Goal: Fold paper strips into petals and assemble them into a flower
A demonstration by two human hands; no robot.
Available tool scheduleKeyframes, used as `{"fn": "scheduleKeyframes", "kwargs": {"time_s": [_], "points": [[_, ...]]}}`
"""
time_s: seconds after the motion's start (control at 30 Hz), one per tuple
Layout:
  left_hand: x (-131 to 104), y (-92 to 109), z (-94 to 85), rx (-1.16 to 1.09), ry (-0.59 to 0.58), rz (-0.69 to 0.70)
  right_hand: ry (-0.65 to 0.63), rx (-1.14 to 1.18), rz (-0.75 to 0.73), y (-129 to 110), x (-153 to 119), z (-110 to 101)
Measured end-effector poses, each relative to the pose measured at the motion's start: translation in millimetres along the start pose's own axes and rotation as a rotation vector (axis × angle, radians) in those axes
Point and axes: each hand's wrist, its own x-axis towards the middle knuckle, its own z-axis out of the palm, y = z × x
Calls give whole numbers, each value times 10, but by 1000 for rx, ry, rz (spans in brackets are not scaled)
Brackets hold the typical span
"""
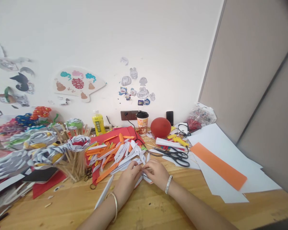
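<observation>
My left hand (129, 179) and my right hand (157, 174) meet just in front of the pile, fingers pinched together. Between them is a folded paper piece (147, 180), white with a little orange along its edges; my fingers cover most of it. Right behind my hands lies a heap of folded paper strips (124, 152) in white and orange. One long white strip (104, 192) rests on the wooden table (156, 209) beside my left wrist. Black-handled scissors (179, 156) lie beyond my right hand.
Paper flowers on sticks (46, 153) crowd the left side. Along the wall stand a yellow bottle (99, 124), a lidded cup (142, 124) and a red balloon (160, 127). A yellow-handled corded tool (180, 141) lies near white sheets (212, 179) and an orange strip (218, 166) at right.
</observation>
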Motion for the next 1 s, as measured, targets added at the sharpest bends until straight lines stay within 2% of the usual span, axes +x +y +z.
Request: {"fn": "scheduleKeyframes", "kwargs": {"time_s": [0.17,0.27,0.37,0.5,0.73,1.0], "points": [[-35,-13,-5,148,-76,104,24,115,89,-13,-11,44],[-43,-11,-39,282,-64,140,14,151,117,-22,-20,29],[-32,-9,-82,348,-50,178,-15,114,102,-22,-23,-14],[-20,-19,-102,399,-87,237,-40,77,60,-10,-24,-58],[-16,-7,-69,515,-132,284,-4,24,57,-14,-43,-10],[-17,-28,-36,466,-64,286,-8,-42,-36,-8,-43,20]]}}
